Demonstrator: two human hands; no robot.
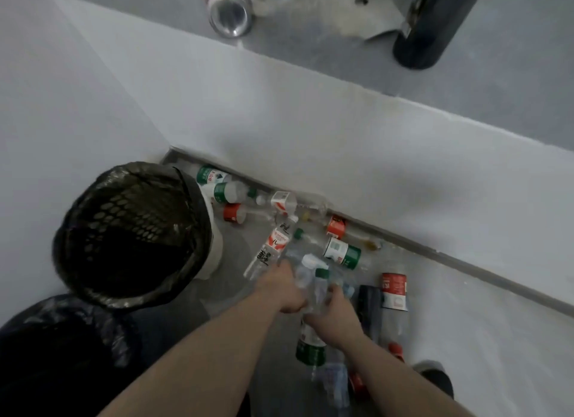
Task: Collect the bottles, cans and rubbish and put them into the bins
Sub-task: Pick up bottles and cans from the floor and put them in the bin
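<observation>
Several clear plastic bottles with green, red and white labels lie on the grey floor along a white wall. My left hand point(287, 288) grips a clear bottle point(306, 274) with a white cap in the middle of the pile. My right hand point(334, 315) grips a green-labelled bottle point(310, 343) that points down towards me. A mesh bin point(130, 233) lined with a black bag stands to the left of the pile, and a second black-bagged bin point(62, 348) sits at the lower left.
A red-labelled bottle point(394, 291) and a dark flat object point(369, 301) lie right of my hands. On the ledge above the wall lie a silver can point(230, 11), a dark bottle point(435, 25) and white rubbish point(372, 16). My shoe point(435, 378) shows at the lower right.
</observation>
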